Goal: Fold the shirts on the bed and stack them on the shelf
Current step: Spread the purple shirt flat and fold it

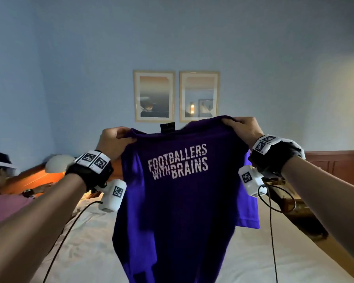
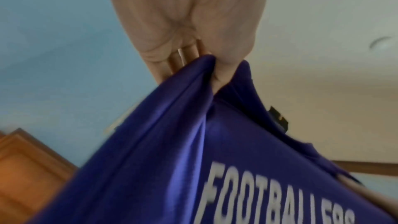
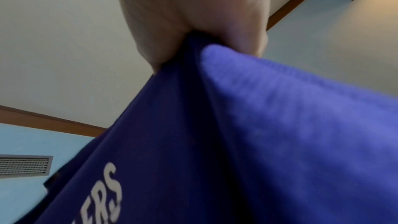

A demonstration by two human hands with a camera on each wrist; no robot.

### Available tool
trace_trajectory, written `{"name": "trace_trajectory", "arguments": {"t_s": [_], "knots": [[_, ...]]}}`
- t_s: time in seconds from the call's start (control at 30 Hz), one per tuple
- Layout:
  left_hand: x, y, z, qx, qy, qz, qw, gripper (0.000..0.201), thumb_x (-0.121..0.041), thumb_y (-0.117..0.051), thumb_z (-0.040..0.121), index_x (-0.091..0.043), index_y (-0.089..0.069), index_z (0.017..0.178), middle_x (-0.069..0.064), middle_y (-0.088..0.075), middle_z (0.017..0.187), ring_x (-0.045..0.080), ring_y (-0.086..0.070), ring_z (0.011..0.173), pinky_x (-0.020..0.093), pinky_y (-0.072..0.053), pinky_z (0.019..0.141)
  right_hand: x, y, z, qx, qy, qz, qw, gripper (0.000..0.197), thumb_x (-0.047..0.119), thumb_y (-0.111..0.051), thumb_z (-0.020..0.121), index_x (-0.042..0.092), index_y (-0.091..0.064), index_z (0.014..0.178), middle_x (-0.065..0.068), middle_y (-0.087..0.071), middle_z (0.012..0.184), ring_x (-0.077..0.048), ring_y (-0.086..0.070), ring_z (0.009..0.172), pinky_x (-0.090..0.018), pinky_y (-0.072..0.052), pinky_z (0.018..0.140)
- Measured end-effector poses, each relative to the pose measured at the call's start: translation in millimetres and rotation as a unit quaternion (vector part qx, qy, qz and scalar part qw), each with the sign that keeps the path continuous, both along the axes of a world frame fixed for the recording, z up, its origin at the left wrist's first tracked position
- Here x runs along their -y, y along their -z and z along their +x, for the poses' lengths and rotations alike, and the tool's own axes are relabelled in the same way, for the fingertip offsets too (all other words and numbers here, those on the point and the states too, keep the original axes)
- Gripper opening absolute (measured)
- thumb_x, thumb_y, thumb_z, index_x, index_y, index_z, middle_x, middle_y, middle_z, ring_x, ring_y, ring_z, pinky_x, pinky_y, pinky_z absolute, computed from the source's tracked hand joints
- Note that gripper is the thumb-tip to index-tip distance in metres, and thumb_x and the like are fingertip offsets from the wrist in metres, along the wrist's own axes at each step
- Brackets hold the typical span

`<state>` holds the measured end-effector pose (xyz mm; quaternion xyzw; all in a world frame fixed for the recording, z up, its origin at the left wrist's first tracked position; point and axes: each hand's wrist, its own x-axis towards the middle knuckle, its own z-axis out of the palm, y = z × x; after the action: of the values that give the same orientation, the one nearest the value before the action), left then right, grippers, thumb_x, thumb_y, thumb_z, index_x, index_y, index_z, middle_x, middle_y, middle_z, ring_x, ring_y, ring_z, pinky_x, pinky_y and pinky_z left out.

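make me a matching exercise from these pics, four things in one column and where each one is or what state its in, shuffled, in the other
Things:
1. purple shirt
2. left hand
3. framed pictures
4. bed

Places or states:
A. hanging side by side on the blue wall
B. held up in the air, white lettering facing the camera
C. below the raised shirt, covered with a white sheet
D. gripping one shoulder of the shirt

Pairs: 1-B, 2-D, 3-A, 4-C
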<state>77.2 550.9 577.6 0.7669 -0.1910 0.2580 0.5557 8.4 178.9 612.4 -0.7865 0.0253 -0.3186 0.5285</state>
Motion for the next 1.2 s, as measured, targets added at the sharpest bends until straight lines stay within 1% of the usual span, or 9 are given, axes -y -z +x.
{"name": "trace_trajectory", "arguments": {"t_s": [0.1, 0.2, 0.4, 0.53, 0.67, 0.8, 0.97, 1.1, 1.2], "knots": [[-1, -1, 0, -0.029, 0.038, -0.06, 0.997, 0.024, -0.012, -0.071, 0.086, -0.029, -0.076, 0.07, -0.005, -0.07, 0.068, 0.017, -0.06, 0.071, 0.024, -0.05, 0.065, 1, -5, 3, -0.011, 0.01, -0.02, 1.0, 0.008, 0.027, -0.069, 0.082, 0.026, -0.077, 0.081, -0.002, -0.074, 0.09, -0.023, -0.07, 0.088, -0.037, -0.056, 0.088], [8, -6, -3, 0.018, 0.024, -0.034, 0.999, 0.027, -0.018, -0.06, 0.095, -0.029, -0.074, 0.075, -0.006, -0.069, 0.075, 0.015, -0.06, 0.075, 0.029, -0.05, 0.074, -7, -5, 7, -0.023, -0.019, -0.037, 0.999, 0.03, 0.004, -0.051, 0.085, 0.023, -0.07, 0.072, -0.006, -0.069, 0.084, -0.025, -0.063, 0.076, -0.033, -0.053, 0.074], [18, -12, -11, 0.041, 0.019, 0.023, 0.999, 0.019, -0.034, -0.062, 0.094, -0.017, -0.07, 0.099, 0.006, -0.073, 0.096, 0.022, -0.068, 0.09, 0.037, -0.055, 0.083, -12, -9, -6, -0.086, -0.045, -0.065, 0.993, 0.017, 0.032, -0.067, 0.08, 0.016, -0.07, 0.078, -0.002, -0.068, 0.078, -0.02, -0.062, 0.074, -0.026, -0.047, 0.067], [4, -6, -11, 0.05, 0.034, 0.219, 0.974, 0.02, -0.035, -0.086, 0.069, -0.028, -0.071, 0.08, -0.016, -0.069, 0.069, -0.004, -0.06, 0.065, 0.009, -0.043, 0.063, 7, -5, -4, -0.057, -0.043, -0.094, 0.993, 0.011, 0.023, -0.072, 0.086, 0.02, -0.07, 0.075, -0.001, -0.067, 0.076, -0.016, -0.06, 0.074, -0.023, -0.047, 0.069], [-5, 15, 7, 0.02, -0.131, 0.386, 0.913, 0.02, -0.029, -0.078, 0.079, -0.01, -0.073, 0.081, 0.001, -0.071, 0.074, 0.021, -0.065, 0.078, 0.025, -0.041, 0.07, 13, 3, 2, -0.011, -0.002, -0.068, 0.998, 0.016, 0.022, -0.065, 0.09, 0.021, -0.069, 0.075, 0.0, -0.067, 0.079, -0.015, -0.059, 0.074, -0.028, -0.049, 0.072], [-9, 22, 14, -0.024, -0.177, 0.276, 0.944, 0.015, -0.027, -0.077, 0.081, -0.015, -0.077, 0.089, 0.001, -0.071, 0.082, 0.018, -0.061, 0.088, 0.02, -0.036, 0.075, 14, 9, 9, -0.027, 0.034, -0.049, 0.998, 0.017, 0.024, -0.063, 0.089, 0.019, -0.07, 0.076, -0.008, -0.069, 0.086, -0.021, -0.062, 0.077, -0.04, -0.056, 0.079], [-6, 16, 16, -0.048, -0.008, 0.048, 0.998, 0.011, -0.018, -0.072, 0.087, -0.024, -0.071, 0.077, -0.006, -0.069, 0.074, 0.017, -0.059, 0.081, 0.023, -0.047, 0.077, 20, 13, 12, -0.033, 0.061, -0.055, 0.996, 0.025, 0.018, -0.054, 0.093, 0.018, -0.061, 0.07, -0.008, -0.062, 0.083, -0.025, -0.056, 0.081, -0.034, -0.047, 0.074], [-8, 6, 15, 0.012, -0.027, 0.132, 0.991, 0.017, -0.034, -0.077, 0.076, -0.023, -0.069, 0.086, 0.005, -0.069, 0.084, 0.017, -0.061, 0.076, 0.028, -0.048, 0.075, 18, 15, 5, -0.056, 0.039, -0.095, 0.993, 0.023, 0.037, -0.066, 0.084, 0.015, -0.071, 0.076, 0.002, -0.068, 0.082, -0.018, -0.063, 0.079, -0.033, -0.051, 0.078], [-12, 1, 14, -0.023, -0.02, 0.078, 0.996, 0.01, -0.03, -0.08, 0.076, -0.022, -0.075, 0.077, 0.0, -0.073, 0.083, 0.015, -0.064, 0.08, 0.028, -0.049, 0.081, 24, 18, 2, -0.067, 0.033, -0.126, 0.989, 0.023, 0.042, -0.072, 0.08, 0.02, -0.074, 0.075, 0.0, -0.072, 0.085, -0.018, -0.066, 0.084, -0.033, -0.053, 0.083]]}}
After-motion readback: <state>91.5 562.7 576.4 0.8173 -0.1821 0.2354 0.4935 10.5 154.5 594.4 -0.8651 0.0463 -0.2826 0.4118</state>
